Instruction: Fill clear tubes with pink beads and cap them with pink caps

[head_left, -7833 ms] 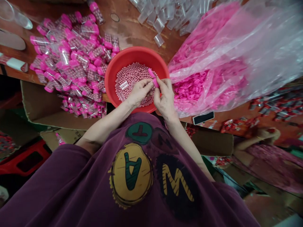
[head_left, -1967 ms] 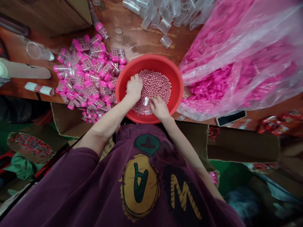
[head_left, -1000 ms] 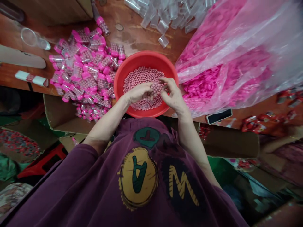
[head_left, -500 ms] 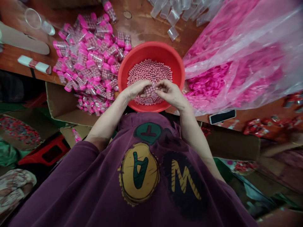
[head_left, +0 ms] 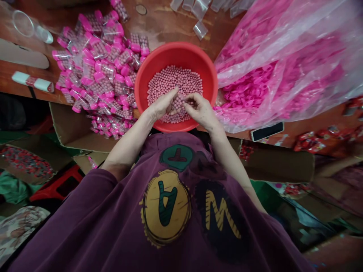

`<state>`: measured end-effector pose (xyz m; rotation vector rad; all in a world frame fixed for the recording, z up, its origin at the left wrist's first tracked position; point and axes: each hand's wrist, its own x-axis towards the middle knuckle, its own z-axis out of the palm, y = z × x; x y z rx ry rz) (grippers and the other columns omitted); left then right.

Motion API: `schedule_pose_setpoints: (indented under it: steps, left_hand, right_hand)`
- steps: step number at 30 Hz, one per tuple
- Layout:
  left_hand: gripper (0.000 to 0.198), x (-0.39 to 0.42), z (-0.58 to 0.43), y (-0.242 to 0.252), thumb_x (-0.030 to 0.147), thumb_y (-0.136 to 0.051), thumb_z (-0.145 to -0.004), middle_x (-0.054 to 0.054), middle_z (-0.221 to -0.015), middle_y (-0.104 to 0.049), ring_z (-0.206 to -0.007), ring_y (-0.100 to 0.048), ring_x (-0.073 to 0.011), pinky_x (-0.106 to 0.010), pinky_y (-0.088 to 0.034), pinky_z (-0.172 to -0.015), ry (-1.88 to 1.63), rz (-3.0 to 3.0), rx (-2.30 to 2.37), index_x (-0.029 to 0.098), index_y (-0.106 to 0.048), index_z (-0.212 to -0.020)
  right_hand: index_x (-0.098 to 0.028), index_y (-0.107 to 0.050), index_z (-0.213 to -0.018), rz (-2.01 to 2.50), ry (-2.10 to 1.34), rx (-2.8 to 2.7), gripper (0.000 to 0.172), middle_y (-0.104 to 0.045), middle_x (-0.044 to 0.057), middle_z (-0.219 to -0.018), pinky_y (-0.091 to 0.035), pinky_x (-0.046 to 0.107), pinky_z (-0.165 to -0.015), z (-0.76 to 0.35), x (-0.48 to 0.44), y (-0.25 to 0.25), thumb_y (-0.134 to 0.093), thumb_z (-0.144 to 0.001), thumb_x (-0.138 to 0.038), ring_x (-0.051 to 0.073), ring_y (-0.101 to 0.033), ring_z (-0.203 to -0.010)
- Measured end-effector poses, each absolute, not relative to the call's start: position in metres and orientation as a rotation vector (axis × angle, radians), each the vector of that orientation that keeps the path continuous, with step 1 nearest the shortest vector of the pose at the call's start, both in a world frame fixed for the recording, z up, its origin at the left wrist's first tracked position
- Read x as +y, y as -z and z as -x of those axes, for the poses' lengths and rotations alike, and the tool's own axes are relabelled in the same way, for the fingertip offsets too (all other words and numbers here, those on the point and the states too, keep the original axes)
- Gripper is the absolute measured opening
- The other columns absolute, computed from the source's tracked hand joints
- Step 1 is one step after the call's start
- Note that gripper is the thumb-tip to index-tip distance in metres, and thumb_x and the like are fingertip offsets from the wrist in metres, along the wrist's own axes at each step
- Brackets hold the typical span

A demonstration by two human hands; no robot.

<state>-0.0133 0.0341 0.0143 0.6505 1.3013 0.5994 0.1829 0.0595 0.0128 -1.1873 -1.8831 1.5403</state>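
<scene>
left: jars (head_left: 104, 75) lie heaped on the tabletop (head_left: 167, 24), pink-capped and bead-filled, pointing every way; being capped, they presumably need no standing up. the lower ones look to be in the box (head_left: 72, 128), which stands open just under the near edge, probably to catch them.

centre: bowl (head_left: 176, 56) of loose beads (head_left: 170, 77) at the near edge, within reach of both hands. left hand (head_left: 162, 107): grip curled round a clutch (head_left: 178, 102) of beads above the bowl; likely kept there so strays drop back in. whether a clear tube encloses the clutch, cannot tell. right hand (head_left: 202, 111): thumb and fingers bent in at the same clutch, perhaps steadying it; whether this grip is closed on anything, cannot tell.

right: bag (head_left: 280, 64) beside the bowl, pink caps (head_left: 249, 88) showing, so handy for the right hand. phone (head_left: 267, 132) at the near edge, out of the way.
</scene>
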Motion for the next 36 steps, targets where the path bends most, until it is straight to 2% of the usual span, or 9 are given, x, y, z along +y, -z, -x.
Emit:
schedule_pose_setpoints:
  steps: [4, 7, 13, 17, 21, 27, 32, 34, 36]
  left_hand:
    - [0.080, 0.034, 0.012, -0.002, 0.064, -0.016, -0.118, -0.013, -0.085, -0.074, -0.070, -0.074, -0.0233, -0.047, -0.066, -0.072, -0.611, -0.636, 1.281, 0.016, -0.079, -0.109]
    - [0.076, 0.032, 0.013, 0.004, 0.072, -0.026, -0.116, -0.012, -0.085, -0.075, -0.074, -0.076, -0.0234, -0.045, -0.067, -0.075, -0.651, -0.549, 1.200, 0.017, -0.079, -0.115]
    - [0.048, 0.030, 0.009, -0.014, 0.064, -0.077, -0.103, 0.000, -0.075, -0.068, -0.054, -0.061, -0.0100, -0.023, -0.052, -0.052, -0.761, -0.366, 1.189, 0.017, -0.070, -0.095]
    - [0.049, 0.027, 0.005, -0.022, 0.059, -0.089, -0.095, 0.002, -0.067, -0.065, -0.052, -0.061, -0.0085, -0.020, -0.049, -0.050, -0.768, -0.337, 1.149, 0.017, -0.066, -0.084]
    - [0.043, 0.023, -0.004, -0.026, 0.055, -0.087, -0.097, 0.001, -0.072, -0.068, -0.054, -0.065, -0.0088, -0.019, -0.048, -0.050, -0.779, -0.319, 1.145, 0.017, -0.068, -0.087]
    - [0.041, 0.021, -0.015, -0.031, 0.056, -0.085, -0.097, -0.001, -0.078, -0.072, -0.060, -0.068, -0.0100, -0.020, -0.048, -0.054, -0.755, -0.314, 1.166, 0.018, -0.069, -0.098]
    - [0.044, 0.028, -0.020, -0.031, 0.061, -0.063, -0.108, -0.005, -0.084, -0.075, -0.066, -0.072, -0.0146, -0.023, -0.051, -0.057, -0.738, -0.289, 1.128, 0.018, -0.072, -0.109]
    - [0.040, 0.032, -0.023, -0.032, 0.052, -0.055, -0.110, -0.007, -0.086, -0.075, -0.070, -0.074, -0.0168, -0.024, -0.052, -0.057, -0.736, -0.253, 1.090, 0.017, -0.072, -0.114]
    - [0.035, 0.037, -0.027, -0.034, 0.042, -0.051, -0.108, -0.008, -0.088, -0.076, -0.073, -0.076, -0.0179, -0.024, -0.054, -0.058, -0.741, -0.217, 1.040, 0.016, -0.072, -0.117]
  right_hand:
    - [-0.024, -0.069, -0.119, 1.299, -1.479, -1.792, 0.033, -0.075, 0.003, -0.106, -0.055, 0.033, -0.074, -0.188, 0.053, -0.003, -0.065, -0.104, -0.053, 0.015, -0.058, -0.076]
    - [-0.025, -0.069, -0.118, 1.326, -1.374, -1.862, 0.036, -0.074, 0.006, -0.114, -0.057, 0.036, -0.078, -0.197, 0.045, 0.004, -0.061, -0.106, -0.058, 0.016, -0.059, -0.077]
    - [-0.025, -0.062, -0.105, 1.758, -1.095, -1.546, 0.040, -0.070, 0.002, -0.094, -0.057, 0.034, -0.072, -0.262, 0.041, 0.035, -0.058, -0.103, -0.064, 0.016, -0.062, -0.072]
    - [-0.024, -0.061, -0.097, 2.248, -0.787, -1.458, 0.024, -0.076, 0.010, -0.097, -0.060, 0.040, -0.094, -0.321, 0.059, 0.054, -0.052, -0.107, -0.044, 0.020, -0.068, -0.088]
    - [-0.018, -0.068, -0.096, 2.423, -0.759, -1.536, 0.023, -0.080, 0.018, -0.105, -0.057, 0.049, -0.109, -0.336, 0.075, 0.059, -0.053, -0.106, -0.031, 0.028, -0.072, -0.105]
    - [-0.007, -0.070, -0.128, 2.716, -0.749, -1.625, 0.038, -0.072, 0.029, -0.138, -0.053, 0.060, -0.116, -0.304, 0.080, 0.059, -0.065, -0.104, -0.036, 0.039, -0.071, -0.128]
    - [-0.015, -0.069, -0.105, 2.500, -0.820, -1.499, 0.012, -0.077, 0.018, -0.121, -0.054, 0.050, -0.120, -0.306, 0.074, 0.050, -0.066, -0.098, -0.024, 0.028, -0.072, -0.121]
    - [-0.021, -0.064, -0.097, 2.333, -0.895, -1.392, 0.010, -0.077, 0.010, -0.105, -0.059, 0.047, -0.111, -0.309, 0.070, 0.043, -0.071, -0.095, -0.027, 0.024, -0.074, -0.106]
    - [-0.025, -0.059, -0.095, 2.116, -1.060, -1.264, 0.022, -0.071, 0.001, -0.088, -0.065, 0.041, -0.092, -0.305, 0.067, 0.034, -0.076, -0.095, -0.040, 0.021, -0.074, -0.088]
